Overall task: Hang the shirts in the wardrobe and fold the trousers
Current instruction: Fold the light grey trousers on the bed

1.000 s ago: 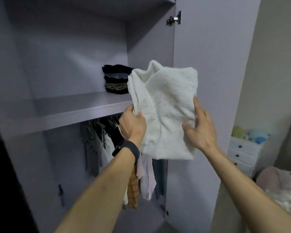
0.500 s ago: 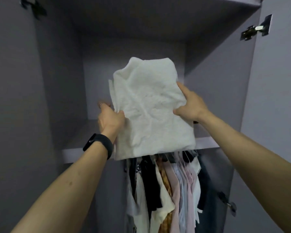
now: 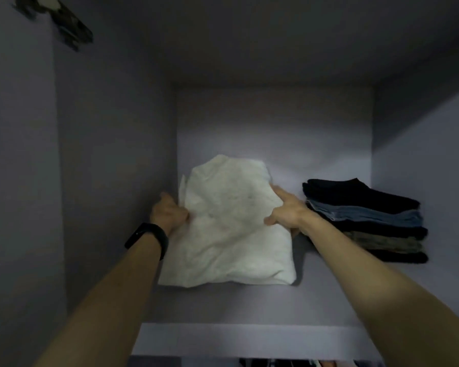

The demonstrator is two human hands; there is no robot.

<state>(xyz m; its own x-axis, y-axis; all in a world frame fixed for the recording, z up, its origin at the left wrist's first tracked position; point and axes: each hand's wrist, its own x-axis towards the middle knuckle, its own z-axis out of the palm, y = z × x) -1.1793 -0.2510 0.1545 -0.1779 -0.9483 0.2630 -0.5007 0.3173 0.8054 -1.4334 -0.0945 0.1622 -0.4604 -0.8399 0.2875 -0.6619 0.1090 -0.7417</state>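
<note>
A folded white garment [image 3: 231,226] lies on the wardrobe's upper shelf [image 3: 249,337], at its left half. My left hand [image 3: 168,214], with a black band on the wrist, grips the garment's left edge. My right hand [image 3: 286,210] holds the right edge, thumb on top and fingers underneath. To the right stands a neat stack of folded dark trousers [image 3: 366,221], black, blue and olive, close to my right wrist.
The wardrobe's left wall [image 3: 112,154] is near the garment, the back wall [image 3: 273,128] just behind it. A door hinge [image 3: 64,25] shows at the top left. Tops of hanging clothes [image 3: 302,362] peek out below the shelf.
Both hands have carried the white garment from in front of the shelf down onto it. The view has risen, so the trouser stack shows again and the hanging clothes have dropped almost out of sight.
</note>
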